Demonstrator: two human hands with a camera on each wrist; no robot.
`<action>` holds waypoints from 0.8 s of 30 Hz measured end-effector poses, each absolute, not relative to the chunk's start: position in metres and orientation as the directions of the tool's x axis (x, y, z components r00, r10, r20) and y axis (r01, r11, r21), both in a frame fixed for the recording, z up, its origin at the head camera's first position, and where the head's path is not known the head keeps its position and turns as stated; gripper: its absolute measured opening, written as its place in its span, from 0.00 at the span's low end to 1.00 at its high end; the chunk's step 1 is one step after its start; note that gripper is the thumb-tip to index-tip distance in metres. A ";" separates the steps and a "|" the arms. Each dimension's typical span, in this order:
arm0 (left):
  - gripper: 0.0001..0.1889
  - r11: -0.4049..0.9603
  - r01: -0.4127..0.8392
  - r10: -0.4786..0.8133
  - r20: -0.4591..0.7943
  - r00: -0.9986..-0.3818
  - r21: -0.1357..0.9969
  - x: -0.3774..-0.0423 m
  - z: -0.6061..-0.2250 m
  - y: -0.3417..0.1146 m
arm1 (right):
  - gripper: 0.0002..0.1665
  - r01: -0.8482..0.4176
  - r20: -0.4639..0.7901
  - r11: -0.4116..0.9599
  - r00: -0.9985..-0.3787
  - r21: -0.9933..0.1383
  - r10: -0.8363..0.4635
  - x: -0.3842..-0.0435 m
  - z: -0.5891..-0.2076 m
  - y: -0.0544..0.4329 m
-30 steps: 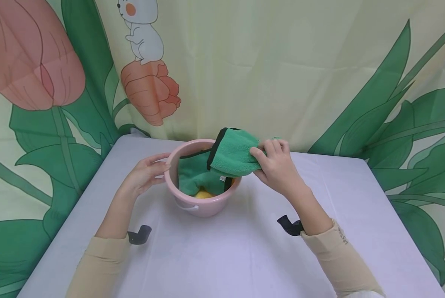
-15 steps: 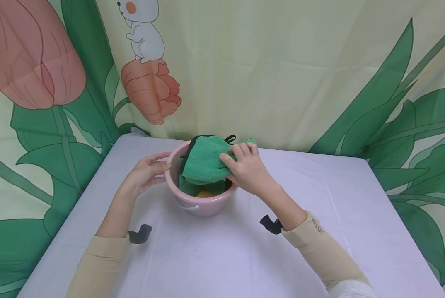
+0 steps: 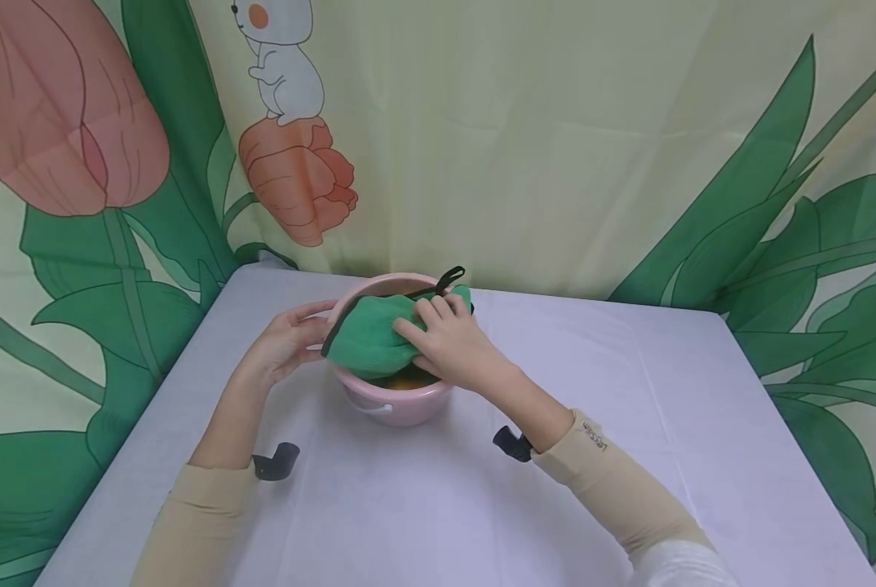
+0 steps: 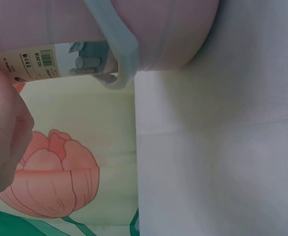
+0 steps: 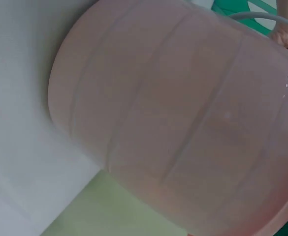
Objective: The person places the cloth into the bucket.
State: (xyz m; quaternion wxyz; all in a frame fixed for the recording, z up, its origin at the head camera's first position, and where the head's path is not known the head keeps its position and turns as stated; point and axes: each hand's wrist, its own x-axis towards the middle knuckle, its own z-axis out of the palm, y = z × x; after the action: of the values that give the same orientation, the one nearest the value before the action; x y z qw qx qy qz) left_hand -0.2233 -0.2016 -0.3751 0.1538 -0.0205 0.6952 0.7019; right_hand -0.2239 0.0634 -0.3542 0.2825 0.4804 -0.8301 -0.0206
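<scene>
A pink plastic bucket (image 3: 401,409) stands upright on the table, its white handle (image 3: 368,407) hanging at the front. My left hand (image 3: 287,342) holds the bucket's left rim; bent fingers show beside its labelled wall in the left wrist view. Over the bucket's mouth, my right hand (image 3: 453,338) grips a green towel (image 3: 372,336) with black edging and a black hanging loop (image 3: 449,277). One towel corner reaches the left rim, close to my left fingers. Something yellow-orange (image 3: 409,381) shows inside below it. In the right wrist view, the bucket's ribbed wall (image 5: 173,118) fills most of the picture.
A pale cloth covers the table (image 3: 409,514). Behind it hangs a curtain (image 3: 482,163) printed with tulips, leaves and a rabbit on a carrot, close to the bucket's far side. A black wrist mount (image 3: 276,462) sticks out by each forearm.
My right hand has carried the towel left from the bucket's right side to over its mouth, hiding the green cloth lying inside. My left hand and the bucket have stayed in place.
</scene>
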 end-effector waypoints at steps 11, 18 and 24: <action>0.29 0.012 -0.254 0.179 -0.252 -0.951 0.967 -0.224 -0.375 -0.201 | 0.22 -0.789 0.189 0.564 -0.532 0.244 -0.826 -0.225 -0.348 0.057; 0.30 0.000 -0.254 0.181 -0.250 -0.951 0.967 -0.223 -0.374 -0.200 | 0.26 -0.778 -0.042 0.603 -0.618 0.178 -0.785 -0.228 -0.344 0.049; 0.31 -0.012 -0.262 0.178 -0.256 -0.950 0.965 -0.221 -0.372 -0.199 | 0.30 -0.769 -0.188 0.618 -0.640 0.166 -0.745 -0.234 -0.348 0.043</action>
State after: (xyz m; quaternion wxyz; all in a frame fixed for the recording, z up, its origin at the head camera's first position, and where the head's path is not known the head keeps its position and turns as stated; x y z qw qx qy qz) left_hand -0.2214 -0.1993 -0.3723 0.1547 -0.0309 0.6857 0.7105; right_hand -0.2342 0.0432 -0.3477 -0.0504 0.4215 -0.8979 -0.1160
